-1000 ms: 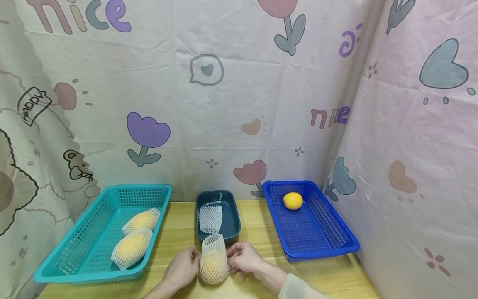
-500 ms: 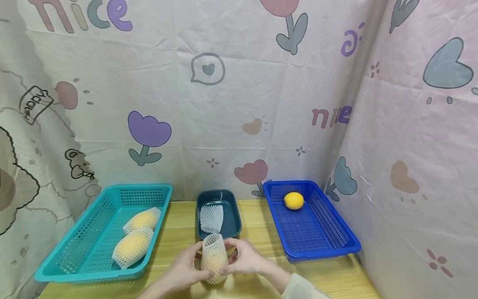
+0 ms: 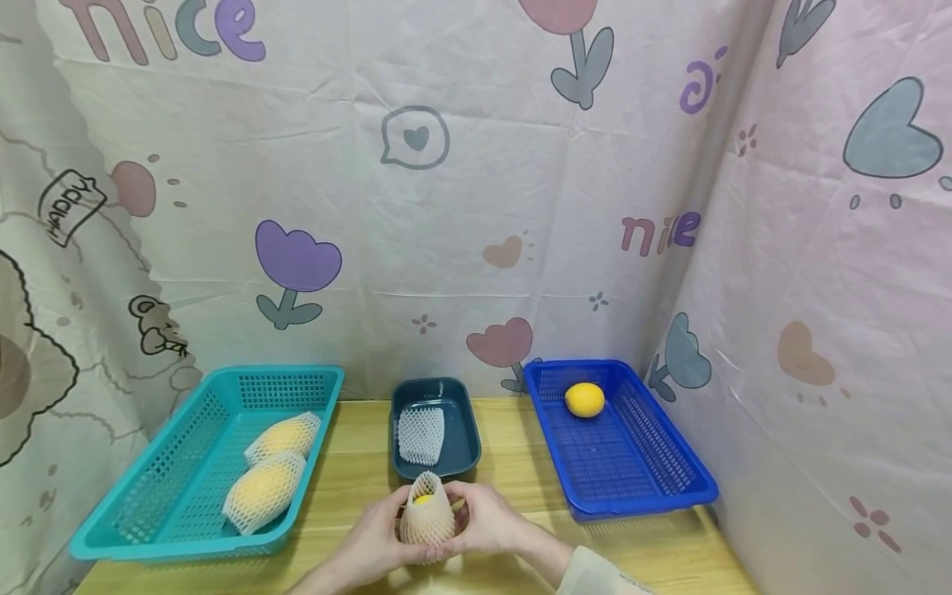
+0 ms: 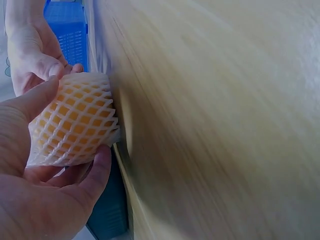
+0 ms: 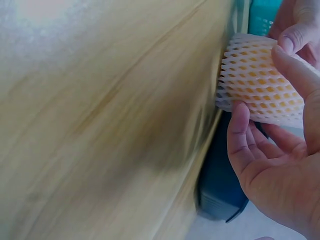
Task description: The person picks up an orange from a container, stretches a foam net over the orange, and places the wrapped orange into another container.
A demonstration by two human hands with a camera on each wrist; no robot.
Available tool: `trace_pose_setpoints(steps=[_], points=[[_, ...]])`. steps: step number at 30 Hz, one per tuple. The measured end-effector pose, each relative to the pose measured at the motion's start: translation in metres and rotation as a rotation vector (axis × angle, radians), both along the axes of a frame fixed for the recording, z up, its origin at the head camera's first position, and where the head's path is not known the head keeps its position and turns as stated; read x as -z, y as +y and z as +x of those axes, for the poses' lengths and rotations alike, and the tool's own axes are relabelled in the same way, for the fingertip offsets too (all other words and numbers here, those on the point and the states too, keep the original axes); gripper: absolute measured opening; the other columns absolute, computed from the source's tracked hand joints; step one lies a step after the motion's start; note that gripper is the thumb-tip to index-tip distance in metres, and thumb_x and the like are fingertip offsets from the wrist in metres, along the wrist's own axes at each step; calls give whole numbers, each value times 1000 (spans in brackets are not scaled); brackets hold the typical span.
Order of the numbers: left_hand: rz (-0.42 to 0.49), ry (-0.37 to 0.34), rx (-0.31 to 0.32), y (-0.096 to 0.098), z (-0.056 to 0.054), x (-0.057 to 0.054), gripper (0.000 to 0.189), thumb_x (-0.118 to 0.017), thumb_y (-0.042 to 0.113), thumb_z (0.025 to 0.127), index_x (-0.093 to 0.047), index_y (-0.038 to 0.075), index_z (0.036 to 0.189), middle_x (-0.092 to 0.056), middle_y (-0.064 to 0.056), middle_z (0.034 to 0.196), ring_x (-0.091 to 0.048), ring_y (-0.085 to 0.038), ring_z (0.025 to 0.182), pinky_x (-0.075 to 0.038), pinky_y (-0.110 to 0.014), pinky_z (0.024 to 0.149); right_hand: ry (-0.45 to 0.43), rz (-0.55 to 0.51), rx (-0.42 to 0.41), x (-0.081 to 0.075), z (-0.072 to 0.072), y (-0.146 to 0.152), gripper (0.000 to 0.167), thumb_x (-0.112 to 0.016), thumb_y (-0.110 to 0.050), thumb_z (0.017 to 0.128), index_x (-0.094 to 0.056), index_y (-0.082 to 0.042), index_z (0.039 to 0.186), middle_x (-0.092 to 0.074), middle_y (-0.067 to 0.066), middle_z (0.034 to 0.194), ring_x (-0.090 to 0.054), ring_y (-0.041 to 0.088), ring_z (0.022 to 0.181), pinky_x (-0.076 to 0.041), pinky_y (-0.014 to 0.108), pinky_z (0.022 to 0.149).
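Note:
Just in front of the small dark tray, a white foam net sleeve [image 3: 427,526] stands upright with a lemon [image 3: 422,500] inside; the fruit's yellow top shows in the sleeve's open upper end. My left hand [image 3: 375,533] holds the sleeve from the left, thumb on the near side and fingers behind. From the right, my right hand [image 3: 487,521] grips it the same way, the two thumbs close together. Yellow shows through the mesh of the net sleeve [image 4: 75,122] in the left wrist view. Fingers of the right hand [image 5: 280,175] curl under the sleeve in the right wrist view.
At left stands a teal basket [image 3: 178,552] with two net-wrapped yellow fruits [image 3: 265,491]. A dark tray [image 3: 463,434] holds a flat foam net sleeve [image 3: 421,435]. One bare lemon [image 3: 584,400] lies in the blue basket [image 3: 640,506] at right. A printed curtain [image 3: 446,248] hangs behind.
Both hands have moved from the sides to wrap round the sleeve, thumbs now in front. The sleeve's upper part has come lower, and the lemon's top now shows in its opening.

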State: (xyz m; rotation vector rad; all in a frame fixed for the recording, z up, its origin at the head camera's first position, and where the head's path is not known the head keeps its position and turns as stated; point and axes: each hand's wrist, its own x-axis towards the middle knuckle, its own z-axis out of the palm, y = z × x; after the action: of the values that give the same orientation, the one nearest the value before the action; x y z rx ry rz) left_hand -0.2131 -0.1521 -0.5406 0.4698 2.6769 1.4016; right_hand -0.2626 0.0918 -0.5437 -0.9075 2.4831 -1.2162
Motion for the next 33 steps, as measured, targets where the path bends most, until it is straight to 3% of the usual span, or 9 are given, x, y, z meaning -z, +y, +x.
trace_pose_setpoints(steps=[13,17,21,25,29,33], points=[[-24,18,14,0,-2,9,85,-103,42,78,-64,11,147,-78,-2,129,-68,-6,107,-54,-24,89,-5,21,-8,4,2,-3,70,-105,-11,73,-75,-21,135,-83,-9,108,-69,-8,77,-56,14,77],[70,-57,-1,0,-2,8,82,-101,36,82,-63,6,147,-77,-5,126,-68,-10,107,-56,-24,88,-52,-34,-35,1,0,0,62,-101,-13,78,-76,-17,134,-81,-6,109,-71,-5,79,-58,14,76],[177,-154,-68,2,-3,6,79,-96,32,88,-60,-1,150,-78,-9,126,-70,-16,110,-58,-26,88,-158,-137,-36,-2,-1,2,53,-94,-13,86,-76,-8,135,-79,-1,109,-72,0,84,-60,17,82],[278,-201,-127,5,-6,2,72,-87,25,93,-58,-6,151,-77,-14,129,-70,-19,112,-59,-30,90,-227,-197,-19,-5,0,0,50,-89,-16,91,-74,-5,137,-79,1,114,-74,4,93,-61,18,87],[378,-249,-113,7,-6,-1,69,-80,25,98,-54,-9,152,-77,-17,127,-73,-20,108,-63,-33,86,-326,-253,-2,-8,4,-4,49,-88,-14,93,-71,-4,138,-82,4,117,-77,7,98,-63,21,82],[425,-302,-85,8,-4,-3,71,-79,30,104,-50,-11,154,-77,-16,126,-75,-21,104,-66,-38,84,-424,-301,23,-12,8,-8,40,-87,-10,94,-72,-5,131,-84,6,112,-78,9,94,-65,24,75]])
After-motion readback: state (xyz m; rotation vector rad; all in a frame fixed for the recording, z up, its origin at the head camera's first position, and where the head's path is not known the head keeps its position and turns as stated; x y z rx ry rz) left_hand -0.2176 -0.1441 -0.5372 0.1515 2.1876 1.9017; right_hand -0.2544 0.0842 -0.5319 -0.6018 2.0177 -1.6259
